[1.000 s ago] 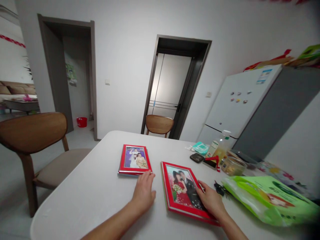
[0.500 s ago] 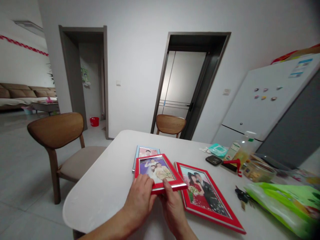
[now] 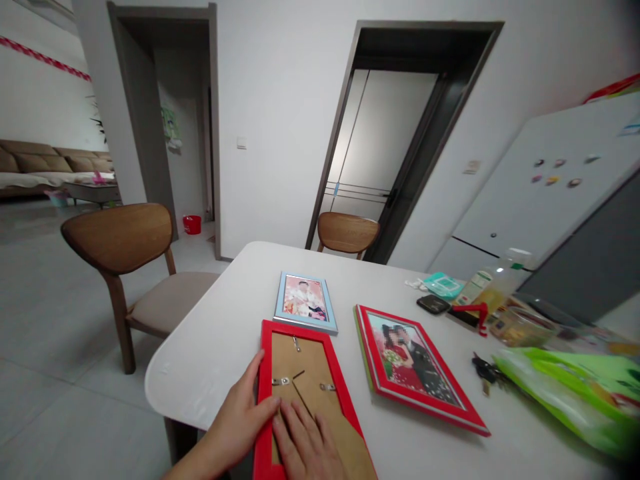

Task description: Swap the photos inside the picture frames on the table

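The white table (image 3: 210, 363) gives a hard, smooth-looking surface, on which a frame would probably slide and a dropped corner would knock. At its near side is the red frame (image 3: 305, 363), back up, its far end close to the blue frame; whether it rests fully on the table or is slightly tipped, I cannot tell. It should be fairly light and stiff, with a glossy rim (image 3: 267, 343) that might slip in dry fingers, and its downward face may be fragile. The surest hold is on both long sides, left and right, rather than on the brown backing (image 3: 315, 360), which looks like thin board and may give under pressure. To the right, apart from it, the second red frame (image 3: 415, 367) lies picture up and should take the same side hold. Farther off, the blue frame (image 3: 306, 300) looks light enough for one hand. The left hand (image 3: 235, 417) grips the left rim, thumb over the back; the right hand (image 3: 310, 443) lies across the backing, fingers extended, clasping nothing visible. Smallest, the metal clips (image 3: 327, 387) look thin and make poor holding points.
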`<move>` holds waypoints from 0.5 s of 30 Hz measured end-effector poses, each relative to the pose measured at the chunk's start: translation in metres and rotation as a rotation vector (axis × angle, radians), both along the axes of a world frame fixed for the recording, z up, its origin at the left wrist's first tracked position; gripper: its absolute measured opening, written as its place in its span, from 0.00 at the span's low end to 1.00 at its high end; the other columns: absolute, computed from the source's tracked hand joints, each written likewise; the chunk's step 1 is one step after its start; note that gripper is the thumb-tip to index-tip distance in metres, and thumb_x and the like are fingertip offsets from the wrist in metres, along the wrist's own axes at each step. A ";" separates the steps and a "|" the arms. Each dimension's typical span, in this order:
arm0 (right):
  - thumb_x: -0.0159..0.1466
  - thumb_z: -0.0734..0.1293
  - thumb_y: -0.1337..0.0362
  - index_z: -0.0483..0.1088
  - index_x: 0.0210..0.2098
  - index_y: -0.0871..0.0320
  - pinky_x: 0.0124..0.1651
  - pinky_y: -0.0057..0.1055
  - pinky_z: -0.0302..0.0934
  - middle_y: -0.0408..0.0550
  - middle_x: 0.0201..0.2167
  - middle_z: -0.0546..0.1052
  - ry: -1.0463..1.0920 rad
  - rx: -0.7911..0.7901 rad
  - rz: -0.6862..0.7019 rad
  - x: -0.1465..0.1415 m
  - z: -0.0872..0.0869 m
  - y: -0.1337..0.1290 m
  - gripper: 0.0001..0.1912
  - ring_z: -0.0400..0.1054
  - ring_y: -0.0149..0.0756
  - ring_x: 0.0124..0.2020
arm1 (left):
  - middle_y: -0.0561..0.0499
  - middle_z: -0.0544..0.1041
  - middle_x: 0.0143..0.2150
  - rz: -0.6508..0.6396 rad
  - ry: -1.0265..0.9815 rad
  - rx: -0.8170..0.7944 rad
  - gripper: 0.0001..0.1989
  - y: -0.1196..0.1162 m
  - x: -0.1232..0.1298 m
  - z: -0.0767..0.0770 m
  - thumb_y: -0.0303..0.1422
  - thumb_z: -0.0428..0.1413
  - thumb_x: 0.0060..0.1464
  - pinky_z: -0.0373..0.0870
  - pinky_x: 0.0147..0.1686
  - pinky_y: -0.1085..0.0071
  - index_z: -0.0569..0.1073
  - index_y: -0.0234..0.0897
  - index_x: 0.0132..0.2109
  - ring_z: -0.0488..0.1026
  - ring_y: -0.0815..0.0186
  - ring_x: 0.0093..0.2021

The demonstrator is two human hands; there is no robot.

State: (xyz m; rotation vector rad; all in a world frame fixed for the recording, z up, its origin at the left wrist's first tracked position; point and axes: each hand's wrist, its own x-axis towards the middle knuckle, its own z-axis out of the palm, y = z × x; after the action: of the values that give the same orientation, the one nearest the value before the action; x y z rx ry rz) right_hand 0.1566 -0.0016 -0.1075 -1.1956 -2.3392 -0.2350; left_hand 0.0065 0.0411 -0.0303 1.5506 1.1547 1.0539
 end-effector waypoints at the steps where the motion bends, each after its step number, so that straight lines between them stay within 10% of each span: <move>1: 0.56 0.60 0.66 0.53 0.55 0.54 0.49 0.46 0.55 0.53 0.50 0.65 -0.015 -0.018 0.027 -0.003 0.003 0.000 0.27 0.59 0.48 0.51 | 0.44 0.59 0.56 0.021 0.092 0.022 0.32 0.001 -0.002 -0.005 0.31 0.50 0.44 0.51 0.55 0.62 0.51 0.30 0.57 0.55 0.60 0.56; 6: 0.53 0.62 0.57 0.64 0.48 0.54 0.47 0.37 0.58 0.52 0.50 0.66 0.060 -0.289 0.105 0.015 0.054 0.011 0.23 0.61 0.42 0.49 | 0.42 0.57 0.57 0.075 0.407 0.191 0.30 0.008 -0.007 -0.020 0.27 0.49 0.42 0.46 0.55 0.56 0.56 0.30 0.55 0.52 0.57 0.57; 9: 0.54 0.59 0.67 0.67 0.43 0.58 0.49 0.36 0.55 0.54 0.48 0.66 0.112 -0.356 -0.208 0.043 0.078 0.031 0.17 0.60 0.40 0.48 | 0.42 0.56 0.57 0.039 0.496 0.244 0.30 0.012 -0.005 -0.021 0.26 0.49 0.41 0.47 0.55 0.56 0.56 0.31 0.56 0.51 0.57 0.57; 15: 0.54 0.56 0.71 0.72 0.34 0.58 0.44 0.30 0.57 0.54 0.41 0.69 0.085 -0.397 -0.393 0.067 0.068 0.069 0.15 0.64 0.38 0.42 | 0.42 0.55 0.58 0.010 0.509 0.286 0.30 0.017 0.000 -0.018 0.22 0.45 0.42 0.49 0.56 0.63 0.54 0.27 0.56 0.52 0.62 0.57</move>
State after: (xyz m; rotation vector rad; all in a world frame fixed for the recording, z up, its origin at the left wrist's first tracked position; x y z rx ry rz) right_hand 0.2240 0.0677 -0.0393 -1.8175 -2.1162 0.1569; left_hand 0.0063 0.0584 -0.0486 2.1234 1.3899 0.8809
